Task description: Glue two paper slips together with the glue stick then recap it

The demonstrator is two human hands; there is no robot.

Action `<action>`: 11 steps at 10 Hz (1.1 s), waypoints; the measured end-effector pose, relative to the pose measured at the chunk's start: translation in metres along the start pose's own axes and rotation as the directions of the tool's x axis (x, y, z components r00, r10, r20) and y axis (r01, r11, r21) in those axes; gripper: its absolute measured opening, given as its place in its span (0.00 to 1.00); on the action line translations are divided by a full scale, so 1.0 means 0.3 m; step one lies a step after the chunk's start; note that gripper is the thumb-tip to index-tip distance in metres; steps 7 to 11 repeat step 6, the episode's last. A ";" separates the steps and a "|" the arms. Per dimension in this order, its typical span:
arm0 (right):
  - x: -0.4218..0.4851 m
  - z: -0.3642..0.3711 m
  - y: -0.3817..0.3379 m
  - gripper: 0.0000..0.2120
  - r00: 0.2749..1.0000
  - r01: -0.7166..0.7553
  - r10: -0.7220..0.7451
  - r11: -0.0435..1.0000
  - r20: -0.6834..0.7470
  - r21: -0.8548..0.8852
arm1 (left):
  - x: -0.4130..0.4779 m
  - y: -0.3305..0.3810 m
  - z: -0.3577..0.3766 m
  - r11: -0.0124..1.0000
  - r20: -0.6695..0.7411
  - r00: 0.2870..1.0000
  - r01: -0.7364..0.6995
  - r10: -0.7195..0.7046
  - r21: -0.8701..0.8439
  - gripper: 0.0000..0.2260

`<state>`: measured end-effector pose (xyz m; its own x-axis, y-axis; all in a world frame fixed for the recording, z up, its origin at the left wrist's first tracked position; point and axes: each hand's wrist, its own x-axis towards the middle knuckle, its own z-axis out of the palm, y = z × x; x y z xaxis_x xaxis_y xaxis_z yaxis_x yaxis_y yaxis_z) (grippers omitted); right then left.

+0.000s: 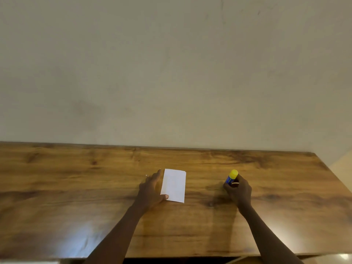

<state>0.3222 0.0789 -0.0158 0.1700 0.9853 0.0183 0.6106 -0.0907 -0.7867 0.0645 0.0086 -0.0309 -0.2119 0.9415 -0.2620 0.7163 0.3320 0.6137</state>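
Observation:
White paper slips [174, 185] lie stacked flat on the wooden table [95, 187], near its middle. My left hand [152, 191] rests flat on the table at the stack's left edge, fingers spread, thumb touching the near left corner. To the right, the blue glue stick [231, 178] with its yellow cap on stands tilted on the table. My right hand [238, 189] is wrapped around its lower body, with the cap sticking out above the fingers.
A plain pale wall [171, 73] rises directly behind the table's far edge. The table's right edge [335, 178] runs diagonally at the right. The near edge lies just below my forearms.

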 end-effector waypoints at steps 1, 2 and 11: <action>-0.008 -0.012 0.006 0.14 0.998 -0.036 0.036 0.999 0.054 0.005 | -0.001 0.000 0.033 0.997 -0.068 0.998 0.020 -0.016 0.069 0.35; -0.019 -0.026 0.008 0.16 0.995 -0.062 0.058 0.997 0.086 0.037 | -0.005 0.012 0.068 0.995 -0.124 0.991 0.050 -0.039 0.091 0.33; -0.023 -0.049 0.052 0.20 0.987 -0.131 0.112 0.976 0.115 0.174 | 0.000 0.035 0.108 0.996 -0.210 0.974 0.089 -0.082 0.025 0.29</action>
